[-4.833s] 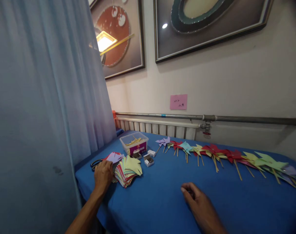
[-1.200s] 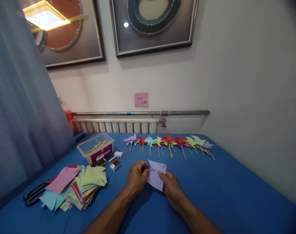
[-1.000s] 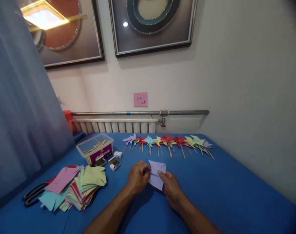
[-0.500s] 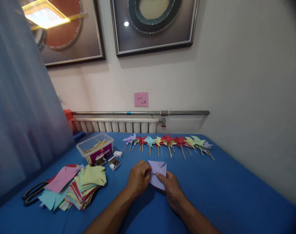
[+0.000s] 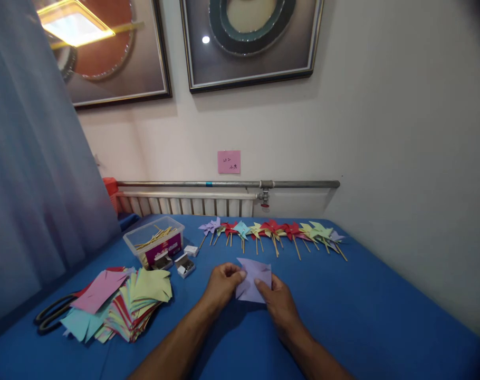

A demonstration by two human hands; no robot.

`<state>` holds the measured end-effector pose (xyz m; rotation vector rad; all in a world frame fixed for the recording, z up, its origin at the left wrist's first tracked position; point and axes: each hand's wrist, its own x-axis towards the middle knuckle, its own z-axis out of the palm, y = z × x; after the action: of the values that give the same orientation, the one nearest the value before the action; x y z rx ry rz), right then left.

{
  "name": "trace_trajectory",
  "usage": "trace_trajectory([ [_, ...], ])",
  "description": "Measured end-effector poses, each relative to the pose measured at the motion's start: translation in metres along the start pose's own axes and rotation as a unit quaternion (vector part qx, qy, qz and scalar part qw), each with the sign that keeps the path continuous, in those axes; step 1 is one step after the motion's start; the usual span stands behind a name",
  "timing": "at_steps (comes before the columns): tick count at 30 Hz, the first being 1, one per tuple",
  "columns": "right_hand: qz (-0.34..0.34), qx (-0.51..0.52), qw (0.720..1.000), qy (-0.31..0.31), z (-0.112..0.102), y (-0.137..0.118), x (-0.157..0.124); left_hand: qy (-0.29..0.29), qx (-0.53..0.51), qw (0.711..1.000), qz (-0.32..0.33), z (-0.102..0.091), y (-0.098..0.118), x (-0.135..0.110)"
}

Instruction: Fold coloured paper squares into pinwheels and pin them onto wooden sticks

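Observation:
A purple paper square with slits cut in from its corners is held above the blue tablecloth. My left hand pinches its left edge between thumb and fingers. On the right side, my right hand grips the sheet, thumb on top and fingers behind it. Left of my hands stands a small open box with small metal pieces, too small to make out. Farther left lies a stack of slit paper squares in several colours, with a pink sheet beside it.
A clear plastic tub holds wooden sticks. Near it sits a closed white box. Scissors lie partly under the paper at left. A row of paper pinwheels on sticks runs along the back, before a radiator.
My left hand has shifted its pinch on the left edge, its thumb now showing. The purple square has turned slightly and lies flatter between my hands.

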<state>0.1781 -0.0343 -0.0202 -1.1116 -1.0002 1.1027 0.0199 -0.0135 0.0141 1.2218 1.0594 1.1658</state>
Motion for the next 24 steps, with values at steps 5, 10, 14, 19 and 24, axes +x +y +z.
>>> trace_trajectory([
  [5, 0.018, 0.041, 0.999, 0.001, 0.001, -0.003, -0.002, -0.017, -0.103, 0.993, -0.050, 0.000, 0.006, -0.005],
  [10, 0.020, 0.028, 0.999, -0.007, 0.004, -0.010, -0.008, -0.033, -0.065, 0.996, -0.059, 0.000, 0.000, -0.004],
  [14, 0.031, 0.022, 0.999, -0.008, 0.005, -0.004, -0.006, -0.014, -0.018, 0.999, -0.045, 0.001, -0.006, 0.001],
  [19, 0.035, 0.029, 0.999, -0.020, 0.006, 0.000, -0.006, 0.019, 0.015, 1.000, -0.015, 0.003, -0.007, 0.001],
  [24, 0.022, 0.034, 0.998, -0.056, 0.006, 0.000, -0.008, 0.060, 0.059, 0.996, 0.024, 0.003, -0.005, -0.001],
])
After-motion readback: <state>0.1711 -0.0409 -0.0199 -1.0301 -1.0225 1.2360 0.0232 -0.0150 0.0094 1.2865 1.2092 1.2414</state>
